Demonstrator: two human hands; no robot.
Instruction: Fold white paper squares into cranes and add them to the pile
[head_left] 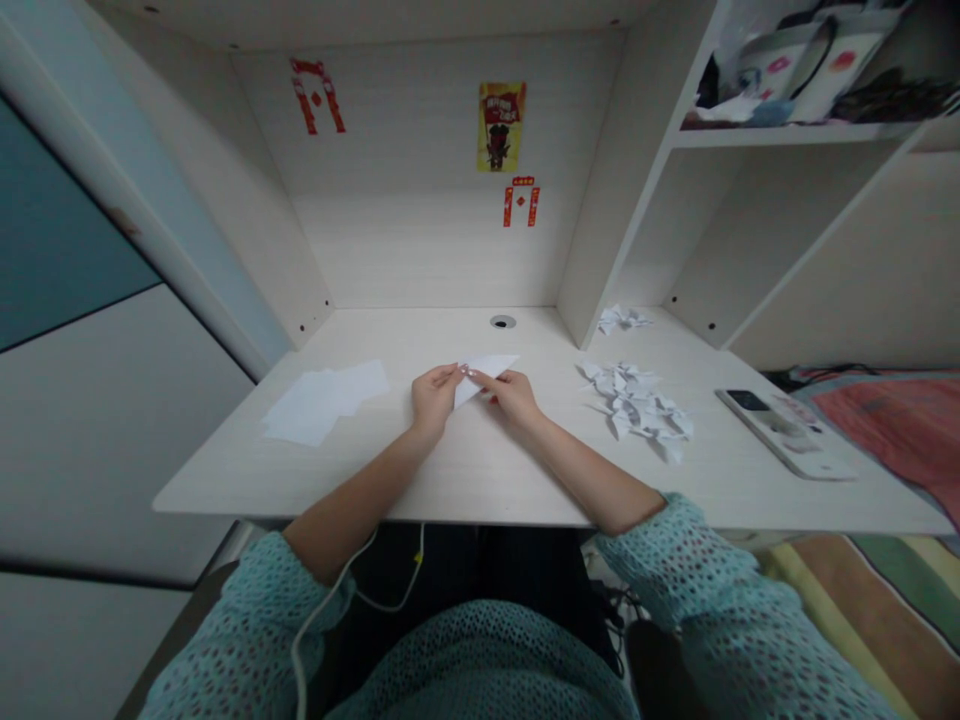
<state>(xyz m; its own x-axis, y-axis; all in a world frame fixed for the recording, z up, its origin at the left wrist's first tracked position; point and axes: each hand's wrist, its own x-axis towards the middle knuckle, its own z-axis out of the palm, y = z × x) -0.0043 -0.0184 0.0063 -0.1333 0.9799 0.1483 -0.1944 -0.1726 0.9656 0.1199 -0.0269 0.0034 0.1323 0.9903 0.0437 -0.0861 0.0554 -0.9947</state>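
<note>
Between my two hands is a folded piece of white paper (491,366), its pointed end reaching to the right. My left hand (435,396) pinches the paper's left end. My right hand (514,394) grips it from the right, with the index finger and thumb close to the left fingertips. On the desk to the left lies a spread stack of flat white paper sheets (319,402). To the right is a pile of small folded white paper pieces (634,400).
A few more folded pieces (624,319) lie by the shelf divider (637,190). Farther right are a white device with a dark screen (784,432) and a red cloth (892,420). A white cable (330,600) hangs below the desk's front edge. A round cable hole (503,322) is at the back.
</note>
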